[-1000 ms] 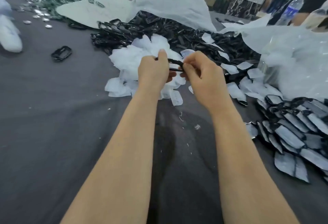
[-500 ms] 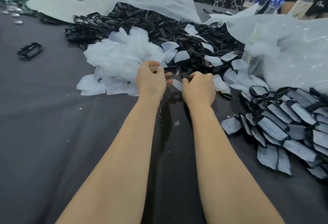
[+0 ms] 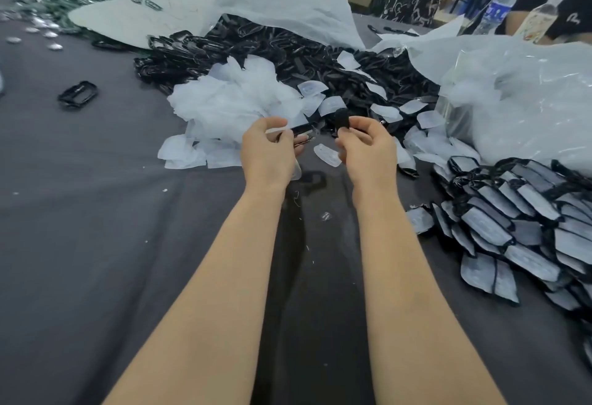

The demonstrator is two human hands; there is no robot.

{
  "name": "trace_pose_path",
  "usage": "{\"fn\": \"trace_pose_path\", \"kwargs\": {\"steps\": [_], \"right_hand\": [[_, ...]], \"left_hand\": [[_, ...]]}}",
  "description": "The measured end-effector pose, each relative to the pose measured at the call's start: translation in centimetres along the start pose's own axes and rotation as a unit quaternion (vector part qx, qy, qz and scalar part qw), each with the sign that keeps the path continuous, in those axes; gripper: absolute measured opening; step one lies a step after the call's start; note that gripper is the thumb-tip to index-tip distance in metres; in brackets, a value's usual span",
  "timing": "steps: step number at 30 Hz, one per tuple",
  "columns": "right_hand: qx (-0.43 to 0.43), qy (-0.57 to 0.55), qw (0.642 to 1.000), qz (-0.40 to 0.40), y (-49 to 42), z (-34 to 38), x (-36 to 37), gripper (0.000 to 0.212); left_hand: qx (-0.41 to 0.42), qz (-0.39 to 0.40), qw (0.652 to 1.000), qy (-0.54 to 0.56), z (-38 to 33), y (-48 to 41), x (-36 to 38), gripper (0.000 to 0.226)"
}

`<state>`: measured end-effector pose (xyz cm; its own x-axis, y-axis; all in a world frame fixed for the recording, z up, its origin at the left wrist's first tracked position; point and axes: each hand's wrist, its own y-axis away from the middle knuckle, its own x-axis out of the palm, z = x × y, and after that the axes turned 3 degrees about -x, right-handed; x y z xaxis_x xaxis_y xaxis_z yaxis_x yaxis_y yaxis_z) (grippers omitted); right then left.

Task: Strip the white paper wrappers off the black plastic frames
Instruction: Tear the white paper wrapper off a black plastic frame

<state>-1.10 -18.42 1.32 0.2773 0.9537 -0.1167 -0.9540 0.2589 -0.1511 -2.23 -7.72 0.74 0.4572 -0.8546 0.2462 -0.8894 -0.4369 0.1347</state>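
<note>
Mid-frame, the left hand (image 3: pixel 269 154) curls its fingers round a glossy black frame (image 3: pixel 302 130), seen nearly edge-on. Just to its right, the right hand (image 3: pixel 368 151) pinches a small dark piece (image 3: pixel 342 120) between thumb and fingers. A white wrapper (image 3: pixel 326 155) lies on the grey surface (image 3: pixel 96 212) between the hands.

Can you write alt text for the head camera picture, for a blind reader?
Two bare hands work over a grey table: the left hand grips a black frame, the right hand pinches a small dark piece. White wrappers and bare frames are heaped behind, wrapped frames at right.
</note>
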Motion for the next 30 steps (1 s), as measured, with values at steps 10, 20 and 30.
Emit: {"fn": "trace_pose_path", "kwargs": {"steps": [10,20,30], "right_hand": [[0.038,-0.033,0.998,0.031,1.3,-0.6,-0.2,0.012],[-0.040,-0.024,0.999,0.013,1.5,-1.2,0.6,0.026],[-0.101,0.084,0.989,0.068,1.7,-0.8,0.6,0.015]], "left_hand": [[0.036,-0.009,0.999,-0.002,1.0,0.7,-0.6,0.015],[0.036,0.001,0.998,-0.057,1.7,0.2,-0.4,0.026],[0.076,0.025,0.996,-0.027,1.2,0.8,-0.2,0.024]]}}
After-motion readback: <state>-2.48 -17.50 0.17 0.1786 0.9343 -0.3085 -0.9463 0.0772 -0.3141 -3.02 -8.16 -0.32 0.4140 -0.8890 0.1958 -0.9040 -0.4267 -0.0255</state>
